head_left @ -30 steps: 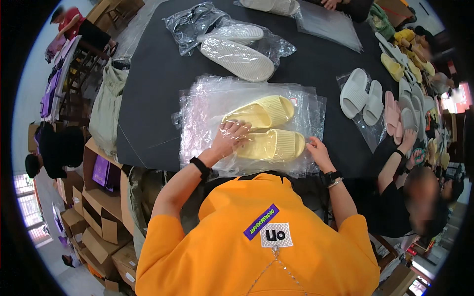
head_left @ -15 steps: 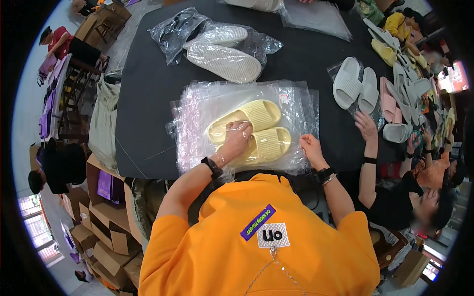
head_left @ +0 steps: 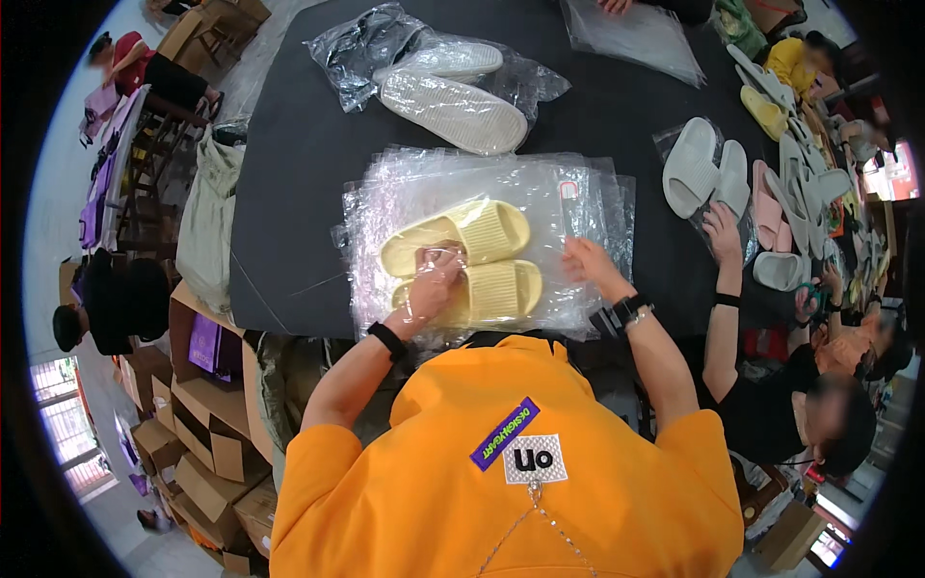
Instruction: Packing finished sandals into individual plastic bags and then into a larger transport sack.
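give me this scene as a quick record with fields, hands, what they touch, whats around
left hand: on the clear plastic bag over the near yellow slipper
right hand: flat on the stack of clear bags, beside the slippers
second yellow slipper: lies just beyond the first
surface: black table
far side: white slippers in crumpled plastic
right side: a co-worker's hand near a pale grey pair

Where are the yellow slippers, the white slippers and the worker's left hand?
yellow slippers (head_left: 487, 231): head view, ribbed strap of upper slipper.
white slippers (head_left: 453, 111): head view, sole of nearer slipper.
left hand (head_left: 434, 284): head view, back of hand.
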### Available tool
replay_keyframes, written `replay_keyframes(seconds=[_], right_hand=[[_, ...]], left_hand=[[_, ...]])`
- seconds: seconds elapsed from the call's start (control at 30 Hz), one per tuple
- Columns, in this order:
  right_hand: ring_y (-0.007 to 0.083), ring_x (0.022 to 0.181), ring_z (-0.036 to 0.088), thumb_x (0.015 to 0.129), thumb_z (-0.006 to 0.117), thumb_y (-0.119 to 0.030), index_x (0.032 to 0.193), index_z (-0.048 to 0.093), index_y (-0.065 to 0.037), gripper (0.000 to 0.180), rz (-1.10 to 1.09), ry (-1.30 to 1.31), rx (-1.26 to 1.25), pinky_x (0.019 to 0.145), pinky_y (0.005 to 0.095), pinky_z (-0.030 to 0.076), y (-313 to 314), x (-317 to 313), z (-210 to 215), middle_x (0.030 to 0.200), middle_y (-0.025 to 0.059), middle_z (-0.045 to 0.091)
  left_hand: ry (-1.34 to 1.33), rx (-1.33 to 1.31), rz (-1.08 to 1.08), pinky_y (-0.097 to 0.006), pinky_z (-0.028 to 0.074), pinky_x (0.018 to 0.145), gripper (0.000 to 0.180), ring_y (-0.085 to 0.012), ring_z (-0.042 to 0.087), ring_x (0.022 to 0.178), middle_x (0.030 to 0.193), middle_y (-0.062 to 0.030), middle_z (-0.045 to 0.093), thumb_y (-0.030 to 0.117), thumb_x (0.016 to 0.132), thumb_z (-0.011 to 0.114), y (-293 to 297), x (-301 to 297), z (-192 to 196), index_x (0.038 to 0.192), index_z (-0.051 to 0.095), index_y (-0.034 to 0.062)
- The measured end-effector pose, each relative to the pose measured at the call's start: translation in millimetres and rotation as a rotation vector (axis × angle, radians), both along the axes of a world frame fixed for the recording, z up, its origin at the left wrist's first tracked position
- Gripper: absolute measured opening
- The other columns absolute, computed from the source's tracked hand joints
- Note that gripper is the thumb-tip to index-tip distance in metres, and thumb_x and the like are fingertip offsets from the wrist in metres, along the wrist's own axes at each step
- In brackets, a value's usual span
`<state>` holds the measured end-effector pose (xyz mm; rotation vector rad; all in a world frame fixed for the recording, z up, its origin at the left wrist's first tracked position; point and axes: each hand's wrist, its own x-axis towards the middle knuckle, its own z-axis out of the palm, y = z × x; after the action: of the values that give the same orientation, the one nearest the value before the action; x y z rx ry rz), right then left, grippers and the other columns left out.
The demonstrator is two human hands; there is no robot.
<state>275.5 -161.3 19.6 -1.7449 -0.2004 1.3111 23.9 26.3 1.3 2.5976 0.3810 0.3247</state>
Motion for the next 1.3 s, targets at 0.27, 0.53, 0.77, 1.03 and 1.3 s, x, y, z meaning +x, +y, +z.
replay_keyframes(seconds=[0.27, 0.53, 0.77, 1.03, 1.3], right_hand=[[0.0075, 0.058, 0.051, 0.091, 0.049, -0.033, 0.082, 0.055, -0.011, 0.025, -0.064, -0.208, 0.013, 0.047, 0.0238, 0.042, 1.4, 26.6, -25.7, 0.068, -0.0021, 0.053], [0.0086, 0.058, 0.054, 0.091, 0.047, -0.033, 0.086, 0.056, -0.009, 0.026, -0.205, -0.164, 0.013, 0.046, 0.0237, 0.041, -19.1, 19.7, -38.7, 0.069, -0.0008, 0.054], [0.0116, 0.071, 0.056, 0.090, 0.049, -0.025, 0.118, 0.043, -0.012, 0.032, -0.301, -0.015, 0.116, 0.054, 0.0245, 0.046, -27.9, 23.0, -21.0, 0.088, 0.0061, 0.059], [0.0151, 0.084, 0.057, 0.082, 0.052, -0.001, 0.133, 0.022, -0.013, 0.061, -0.146, -0.052, 0.220, 0.067, 0.0282, 0.048, -18.1, 1.9, -13.0, 0.106, 0.0108, 0.057], [0.0101, 0.051, 0.051, 0.084, 0.054, -0.005, 0.095, 0.056, -0.001, 0.012, -0.098, -0.089, 0.054, 0.045, 0.0245, 0.041, -14.4, -6.2, -43.6, 0.069, 0.0037, 0.057]], left_hand=[[-0.012, 0.175, 0.153, -0.045, 0.035, 0.084, 0.023, -0.0302, 0.052, 0.098, 0.097, -0.0110, 0.058, 0.008, 0.067, 0.055, -8.5, 0.3, -4.8, 0.090, 0.054, 0.0049], [0.059, 0.156, 0.400, -0.042, 0.036, 0.083, 0.023, -0.0295, 0.050, 0.101, 0.100, -0.0119, 0.057, 0.012, 0.072, 0.058, 39.1, -98.6, -2.8, 0.093, 0.053, 0.0056], [-0.118, 0.076, 0.923, -0.037, 0.043, 0.074, 0.018, -0.0340, 0.054, 0.088, 0.085, -0.0168, 0.055, 0.002, 0.081, 0.050, 115.4, -165.6, 39.1, 0.098, 0.053, -0.0019], [-0.652, -0.351, 0.395, -0.034, 0.045, 0.068, 0.023, -0.0259, 0.056, 0.083, 0.090, -0.0146, 0.058, 0.006, 0.076, 0.064, 64.8, 18.3, 126.3, 0.094, 0.052, -0.0005], [0.018, 0.113, 0.251, -0.044, 0.037, 0.075, 0.019, -0.0280, 0.050, 0.093, 0.092, -0.0106, 0.056, 0.011, 0.072, 0.055, -32.9, 133.3, 2.4, 0.090, 0.052, 0.0057]])
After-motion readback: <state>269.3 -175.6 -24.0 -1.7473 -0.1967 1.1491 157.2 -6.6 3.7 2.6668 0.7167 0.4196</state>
